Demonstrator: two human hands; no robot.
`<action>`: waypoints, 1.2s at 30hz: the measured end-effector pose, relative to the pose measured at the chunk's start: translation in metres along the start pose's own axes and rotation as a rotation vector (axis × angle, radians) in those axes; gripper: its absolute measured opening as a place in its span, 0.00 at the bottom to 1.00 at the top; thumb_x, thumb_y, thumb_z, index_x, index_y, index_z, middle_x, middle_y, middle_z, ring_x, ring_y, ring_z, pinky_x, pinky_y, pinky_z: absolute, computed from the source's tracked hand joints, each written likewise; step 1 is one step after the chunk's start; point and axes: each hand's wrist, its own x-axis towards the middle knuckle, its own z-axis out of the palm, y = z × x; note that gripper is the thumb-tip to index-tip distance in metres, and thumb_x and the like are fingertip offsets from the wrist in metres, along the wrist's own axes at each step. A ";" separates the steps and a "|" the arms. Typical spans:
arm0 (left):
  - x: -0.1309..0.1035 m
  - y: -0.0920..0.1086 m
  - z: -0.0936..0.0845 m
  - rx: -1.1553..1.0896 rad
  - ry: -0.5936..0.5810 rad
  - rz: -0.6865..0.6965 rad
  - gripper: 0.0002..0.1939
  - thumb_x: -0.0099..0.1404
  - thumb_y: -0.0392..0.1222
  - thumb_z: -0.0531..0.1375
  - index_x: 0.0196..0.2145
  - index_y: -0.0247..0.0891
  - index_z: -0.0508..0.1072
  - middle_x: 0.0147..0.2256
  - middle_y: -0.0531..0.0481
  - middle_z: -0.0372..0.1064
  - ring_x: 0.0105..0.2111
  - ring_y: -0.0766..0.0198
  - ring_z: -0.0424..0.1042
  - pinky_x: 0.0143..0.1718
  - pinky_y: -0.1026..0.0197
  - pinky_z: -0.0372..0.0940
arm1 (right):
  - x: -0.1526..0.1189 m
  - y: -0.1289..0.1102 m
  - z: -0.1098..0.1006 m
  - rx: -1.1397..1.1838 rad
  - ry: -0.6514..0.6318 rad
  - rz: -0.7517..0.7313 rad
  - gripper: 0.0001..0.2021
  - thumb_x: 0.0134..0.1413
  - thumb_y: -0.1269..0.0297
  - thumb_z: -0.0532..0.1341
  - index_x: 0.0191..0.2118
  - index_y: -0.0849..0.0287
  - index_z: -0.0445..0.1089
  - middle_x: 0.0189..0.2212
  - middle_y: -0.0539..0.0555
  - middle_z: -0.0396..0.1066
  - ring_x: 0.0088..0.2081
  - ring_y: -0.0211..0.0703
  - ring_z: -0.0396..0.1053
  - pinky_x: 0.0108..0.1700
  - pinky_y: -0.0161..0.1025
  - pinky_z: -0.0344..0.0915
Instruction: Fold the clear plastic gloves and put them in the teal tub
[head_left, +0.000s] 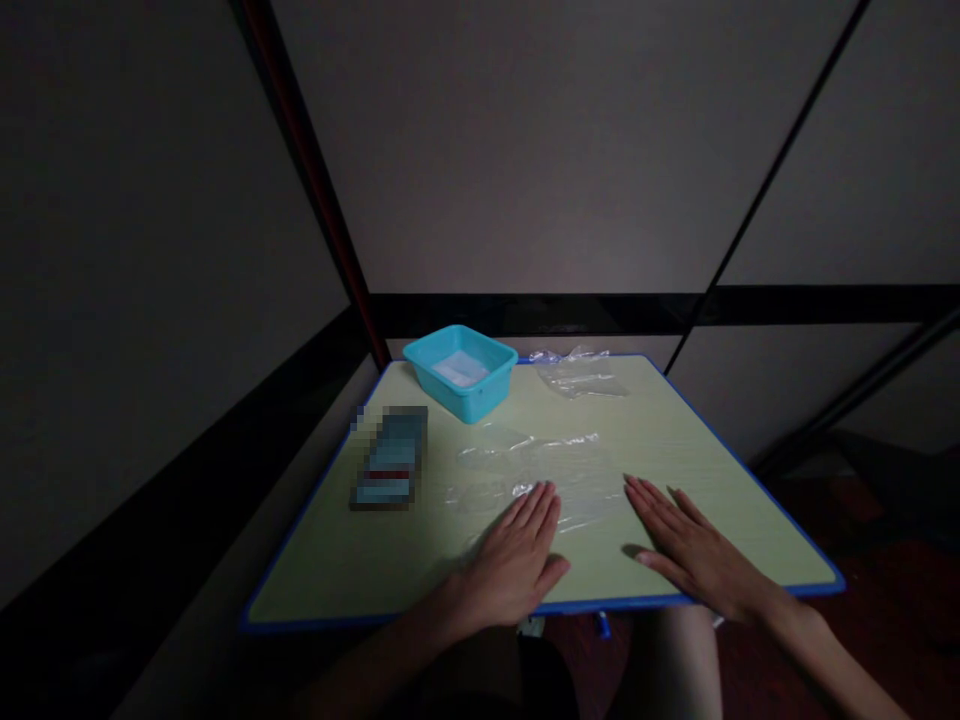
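Observation:
A clear plastic bag (pixel 574 470) lies spread out and wrinkled on the pale green tabletop. My left hand (pixel 517 555) rests flat over its near left part, fingers stretched out. To the right of the bag, my right hand (pixel 686 540) is laid out with its fingers extended and thumb apart; whether its fingertips touch the film I cannot tell. Neither hand grips anything. Farther back, a second clear plastic bag (pixel 581 375) lies crumpled near the table's far edge.
A turquoise plastic basin (pixel 472 400) with something white and flat inside stands at the back left. In front of it lies a dark, pixelated rectangular object (pixel 391 457). The small table (pixel 315 575) has a blue rim, and wall panels rise close behind and to the left.

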 end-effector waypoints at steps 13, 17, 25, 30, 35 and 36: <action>0.044 -0.102 -0.023 -0.591 0.581 -0.498 0.13 0.52 0.31 0.54 0.38 0.35 0.68 0.41 0.46 0.67 0.43 0.60 0.66 0.44 0.57 0.62 | 0.172 -0.012 -0.012 0.733 0.068 0.090 0.12 0.41 0.71 0.58 0.37 0.63 0.66 0.33 0.57 0.70 0.36 0.46 0.67 0.38 0.43 0.63; 0.044 -0.116 -0.019 -0.568 0.672 -0.528 0.12 0.51 0.29 0.54 0.35 0.36 0.67 0.38 0.48 0.67 0.41 0.61 0.66 0.40 0.60 0.63 | 0.215 -0.014 0.012 0.867 -0.011 0.016 0.19 0.33 0.78 0.58 0.38 0.62 0.62 0.25 0.49 0.67 0.25 0.36 0.65 0.27 0.34 0.63; 0.038 -0.114 -0.019 -0.546 0.733 -0.513 0.08 0.58 0.37 0.50 0.36 0.36 0.65 0.36 0.48 0.67 0.37 0.63 0.68 0.39 0.60 0.63 | 0.210 -0.022 0.002 1.041 -0.078 -0.189 0.23 0.31 0.79 0.54 0.41 0.62 0.58 0.27 0.49 0.65 0.32 0.38 0.65 0.35 0.37 0.62; 0.032 -0.097 -0.024 -0.450 0.648 -0.327 0.11 0.61 0.38 0.47 0.37 0.36 0.67 0.36 0.48 0.68 0.38 0.64 0.67 0.41 0.61 0.61 | 0.191 -0.027 -0.005 1.056 -0.076 -0.221 0.22 0.32 0.80 0.49 0.41 0.62 0.57 0.27 0.50 0.66 0.32 0.39 0.67 0.36 0.40 0.63; 0.021 -0.072 -0.024 -0.150 0.365 -0.150 0.17 0.63 0.39 0.46 0.48 0.34 0.63 0.50 0.43 0.61 0.50 0.61 0.58 0.52 0.58 0.53 | 0.167 -0.029 -0.013 0.879 0.025 -0.170 0.18 0.45 0.76 0.49 0.45 0.63 0.60 0.42 0.59 0.66 0.46 0.45 0.62 0.49 0.47 0.55; 0.019 -0.068 -0.023 -0.075 0.303 -0.131 0.20 0.63 0.41 0.46 0.52 0.33 0.59 0.53 0.42 0.56 0.54 0.60 0.54 0.54 0.57 0.49 | 0.163 -0.030 -0.014 0.774 0.017 -0.182 0.19 0.49 0.72 0.49 0.49 0.62 0.59 0.49 0.60 0.61 0.51 0.46 0.57 0.52 0.49 0.50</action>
